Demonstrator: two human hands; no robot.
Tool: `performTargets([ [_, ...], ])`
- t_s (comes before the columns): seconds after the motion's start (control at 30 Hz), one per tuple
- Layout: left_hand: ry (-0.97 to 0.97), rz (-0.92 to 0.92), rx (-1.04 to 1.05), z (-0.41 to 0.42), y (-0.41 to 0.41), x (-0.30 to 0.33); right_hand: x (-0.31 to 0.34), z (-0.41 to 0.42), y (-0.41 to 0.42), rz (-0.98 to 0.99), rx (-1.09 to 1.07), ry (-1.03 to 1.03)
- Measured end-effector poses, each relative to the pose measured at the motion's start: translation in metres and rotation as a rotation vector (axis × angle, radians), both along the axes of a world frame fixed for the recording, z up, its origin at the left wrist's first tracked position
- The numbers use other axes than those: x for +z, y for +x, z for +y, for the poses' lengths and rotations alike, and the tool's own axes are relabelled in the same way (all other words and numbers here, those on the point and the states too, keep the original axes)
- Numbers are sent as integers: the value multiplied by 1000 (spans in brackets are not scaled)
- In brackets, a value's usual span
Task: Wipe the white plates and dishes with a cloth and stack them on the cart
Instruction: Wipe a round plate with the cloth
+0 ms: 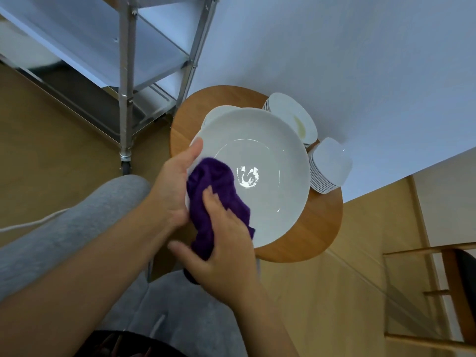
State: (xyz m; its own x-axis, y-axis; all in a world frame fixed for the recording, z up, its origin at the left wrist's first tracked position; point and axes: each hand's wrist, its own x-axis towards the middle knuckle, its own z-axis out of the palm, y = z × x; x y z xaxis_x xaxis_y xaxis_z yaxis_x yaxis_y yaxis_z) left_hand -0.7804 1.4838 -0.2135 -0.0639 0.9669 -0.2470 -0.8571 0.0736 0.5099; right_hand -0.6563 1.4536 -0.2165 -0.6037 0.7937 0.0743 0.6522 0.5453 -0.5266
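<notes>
At frame centre, above a round wooden table (316, 228), the left hand (170, 186) grips the rim of a large white plate (270, 155), thumb over its edge, while the right hand (226, 251) clutches a purple cloth (213, 186) pressed against the plate's lower-left surface.

The left hand (172, 186) gripped the near-left rim of the white plate (262, 161), thumb on top, while the right hand (226, 243) pressed a purple cloth (213, 194) against its near side.
</notes>
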Motion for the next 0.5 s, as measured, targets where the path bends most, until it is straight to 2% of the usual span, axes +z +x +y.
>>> performTargets([
  [0.07, 22, -50, -38, 1, -1, 1, -7, 2, 19, -216, 49, 313],
  [0.13, 60, -49, -100, 1, -1, 4, -6, 8, 32, -343, 30, 450],
  [0.27, 39, 19, -167, 3, -1, 10, -4, 10, 38, -315, -140, 599],
  [0.4, 12, 111, -190, 4, -2, 19, -6, 3, 35, -258, -181, 619],
  [0.43, 1, 161, -198, 5, -2, 21, -3, 2, 35, -235, -183, 569],
  [0.5, 11, 281, -238, 8, -5, 26, 10, 3, 33, -172, -243, 302],
])
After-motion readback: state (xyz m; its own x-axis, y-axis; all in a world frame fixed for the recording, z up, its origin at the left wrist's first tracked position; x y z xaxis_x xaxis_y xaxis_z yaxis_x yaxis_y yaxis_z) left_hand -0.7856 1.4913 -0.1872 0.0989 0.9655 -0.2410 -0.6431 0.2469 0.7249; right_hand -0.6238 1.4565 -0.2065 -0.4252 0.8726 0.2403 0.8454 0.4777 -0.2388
